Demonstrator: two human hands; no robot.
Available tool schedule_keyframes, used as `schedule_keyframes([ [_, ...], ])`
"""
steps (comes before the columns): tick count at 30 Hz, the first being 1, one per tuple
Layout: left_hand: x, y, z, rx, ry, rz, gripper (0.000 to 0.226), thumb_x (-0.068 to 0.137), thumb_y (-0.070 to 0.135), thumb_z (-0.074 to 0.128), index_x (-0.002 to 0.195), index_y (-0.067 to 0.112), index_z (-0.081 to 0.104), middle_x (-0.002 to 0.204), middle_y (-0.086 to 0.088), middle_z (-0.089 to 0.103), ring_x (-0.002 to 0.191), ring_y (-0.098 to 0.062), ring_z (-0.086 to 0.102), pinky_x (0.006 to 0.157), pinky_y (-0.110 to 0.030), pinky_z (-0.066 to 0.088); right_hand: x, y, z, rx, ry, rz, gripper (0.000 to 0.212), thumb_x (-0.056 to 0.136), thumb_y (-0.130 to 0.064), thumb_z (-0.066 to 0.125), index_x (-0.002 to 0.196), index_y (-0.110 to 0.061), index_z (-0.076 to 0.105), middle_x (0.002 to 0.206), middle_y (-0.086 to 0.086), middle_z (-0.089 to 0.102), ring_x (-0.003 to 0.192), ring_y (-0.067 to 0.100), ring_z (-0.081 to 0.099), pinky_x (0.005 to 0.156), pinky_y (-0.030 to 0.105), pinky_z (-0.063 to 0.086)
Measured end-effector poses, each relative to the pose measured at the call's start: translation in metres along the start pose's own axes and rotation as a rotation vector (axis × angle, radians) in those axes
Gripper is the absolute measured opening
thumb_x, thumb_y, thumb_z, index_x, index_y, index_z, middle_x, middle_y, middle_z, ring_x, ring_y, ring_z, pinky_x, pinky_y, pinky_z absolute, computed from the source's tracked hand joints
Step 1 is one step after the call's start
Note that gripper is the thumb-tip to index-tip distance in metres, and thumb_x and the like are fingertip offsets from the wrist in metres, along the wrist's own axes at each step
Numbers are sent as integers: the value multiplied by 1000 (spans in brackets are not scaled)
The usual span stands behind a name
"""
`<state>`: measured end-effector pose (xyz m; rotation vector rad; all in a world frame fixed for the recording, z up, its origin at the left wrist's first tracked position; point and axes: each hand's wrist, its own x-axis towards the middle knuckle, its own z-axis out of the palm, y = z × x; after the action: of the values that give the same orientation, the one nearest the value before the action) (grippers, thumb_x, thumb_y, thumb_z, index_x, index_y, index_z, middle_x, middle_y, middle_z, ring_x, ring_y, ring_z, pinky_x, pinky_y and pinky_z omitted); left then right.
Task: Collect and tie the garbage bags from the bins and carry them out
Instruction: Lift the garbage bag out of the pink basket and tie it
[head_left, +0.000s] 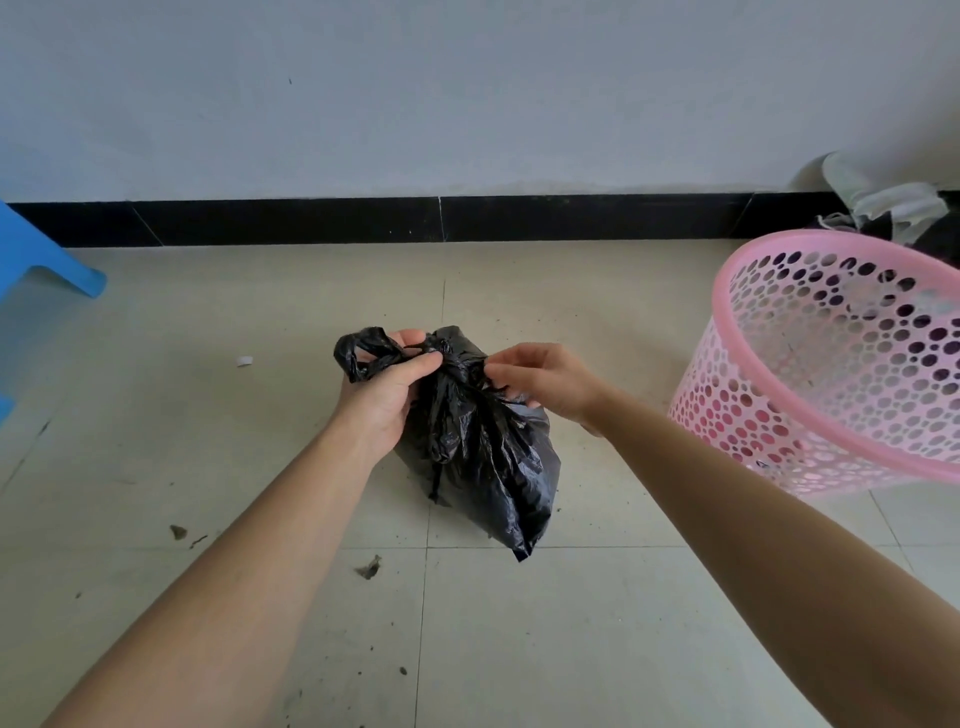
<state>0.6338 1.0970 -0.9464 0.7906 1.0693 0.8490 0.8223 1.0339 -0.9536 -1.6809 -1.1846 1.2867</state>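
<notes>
At your far left the corner of a blue plastic stool (49, 260) stands on the pale tiled floor (208, 441) near the black skirting strip (285, 221). A small white scrap (244, 360) lies on the tiles between the stool and your hands, with dark crumbs of dirt (369, 567) nearer to you. Your left hand (387, 387) is closed round the left ear of the black garbage bag (488, 467). The fingers curl over the twisted plastic, a loop of it sticks out past your knuckles to the left, and your thumb lies along the strand toward the knot. The knot sits at the bag's top, right between your two hands, touching the fingertips of both. The bag's crumpled body spreads below it in the middle of the floor, its lower corner pointing toward you; whether its weight is on the tiles or on your hands you cannot tell. Your right hand (548, 384) comes in from the right with fingers bent, thumb and forefinger pinching the gathered plastic just right of the knot. Further right, apart from the bag, a pink perforated waste bin (779, 431) shows its open mouth, and behind it by the wall lies a heap of pale and dark cloth or bags (883, 205).
</notes>
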Motion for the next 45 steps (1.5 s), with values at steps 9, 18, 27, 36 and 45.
schedule_keyframes([
  [9,1,-10,-6,178,-116,53,26,78,-6,74,85,17,67,97,2,72,95,-13,69,78,-22,54,-1,-9,7,-93,-86,-70,38,104,-32,45,141,-28,52,137,-2,57,123,8,48,105,29,34],
  [18,-4,7,1,95,-45,142,25,85,-2,72,109,-6,65,105,-13,73,95,-20,74,89,-31,59,2,-17,4,-459,105,-328,29,101,-32,51,110,-8,65,96,-1,57,83,12,56,76,23,44],
  [27,7,-3,6,329,17,118,32,106,25,43,77,15,53,58,3,38,59,-13,38,67,-29,37,-6,21,-24,-1523,348,-622,24,85,-13,62,107,-18,53,99,4,58,88,23,52,81,40,42],
  [36,19,-30,-13,410,201,71,26,101,27,51,80,16,63,58,4,52,58,-13,48,66,-30,38,-10,43,-12,-1102,395,-322,23,92,-40,48,101,-22,58,110,4,54,98,21,51,93,41,42],
  [45,27,-121,-22,584,287,-300,86,83,66,55,154,27,26,155,-9,31,137,-35,40,115,-49,33,0,91,40,-154,287,327,67,95,-48,38,154,-33,11,140,15,38,132,34,37,107,48,30],
])
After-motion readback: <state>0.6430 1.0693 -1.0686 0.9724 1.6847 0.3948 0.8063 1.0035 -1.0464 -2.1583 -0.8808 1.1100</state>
